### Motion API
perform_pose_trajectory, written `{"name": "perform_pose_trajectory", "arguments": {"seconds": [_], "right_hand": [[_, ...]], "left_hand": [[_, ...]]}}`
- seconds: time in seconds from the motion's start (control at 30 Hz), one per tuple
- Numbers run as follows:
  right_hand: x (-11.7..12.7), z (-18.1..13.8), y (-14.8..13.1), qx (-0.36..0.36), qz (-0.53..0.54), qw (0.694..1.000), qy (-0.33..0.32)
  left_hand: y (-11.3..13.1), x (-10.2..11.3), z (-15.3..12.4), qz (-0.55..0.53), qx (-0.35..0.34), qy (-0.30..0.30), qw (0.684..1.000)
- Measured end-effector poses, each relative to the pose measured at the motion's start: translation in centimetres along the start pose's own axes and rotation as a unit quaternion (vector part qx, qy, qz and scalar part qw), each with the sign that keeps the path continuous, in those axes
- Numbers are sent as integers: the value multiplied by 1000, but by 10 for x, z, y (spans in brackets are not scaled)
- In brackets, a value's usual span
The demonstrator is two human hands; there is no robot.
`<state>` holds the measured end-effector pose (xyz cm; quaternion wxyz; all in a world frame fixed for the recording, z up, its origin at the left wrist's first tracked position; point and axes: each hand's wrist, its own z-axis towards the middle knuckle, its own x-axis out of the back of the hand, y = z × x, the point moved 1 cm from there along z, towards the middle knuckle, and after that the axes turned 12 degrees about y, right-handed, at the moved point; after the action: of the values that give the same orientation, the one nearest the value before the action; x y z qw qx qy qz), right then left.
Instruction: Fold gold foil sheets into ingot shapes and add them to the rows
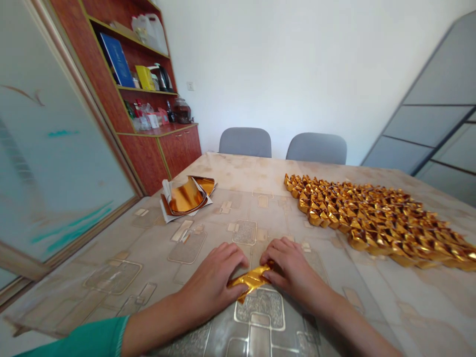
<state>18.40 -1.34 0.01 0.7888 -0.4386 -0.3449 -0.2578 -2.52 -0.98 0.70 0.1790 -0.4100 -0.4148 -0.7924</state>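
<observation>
A partly folded piece of gold foil paper (253,279) is held low over the near middle of the table, slanting up to the right. My left hand (220,272) grips its left end, thumb along the near side. At the other end, my right hand (284,263) pinches the foil between thumb and curled fingers. Creases run across the strip, and a pointed corner sticks out below near my left thumb. Parts of both ends are hidden by my fingers.
Many folded gold foil ingots (375,218) stand in rows on the right. A curled stack of gold foil sheets (188,197) lies at the back left on the patterned tablecloth (148,258). Beyond the table are two grey chairs (245,141) and a red-brown cabinet (178,148).
</observation>
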Motion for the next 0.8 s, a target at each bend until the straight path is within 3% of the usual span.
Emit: {"name": "perform_pose_trajectory", "arguments": {"seconds": [0.23, 0.5, 0.7, 0.8], "right_hand": [[-3, -1, -2, -11, 18, 999, 36], [-1, -6, -3, -7, 26, 996, 82], [9, -4, -4, -29, 54, 991, 123], [14, -2, 3, -74, 126, 981, 129]], "left_hand": [[4, 2, 5, 7, 59, -24, 998], [7, -4, 11, -105, 121, -42, 986], [9, -7, 26, -140, 106, -3, 985], [11, -7, 34, -162, 85, 26, 983]]}}
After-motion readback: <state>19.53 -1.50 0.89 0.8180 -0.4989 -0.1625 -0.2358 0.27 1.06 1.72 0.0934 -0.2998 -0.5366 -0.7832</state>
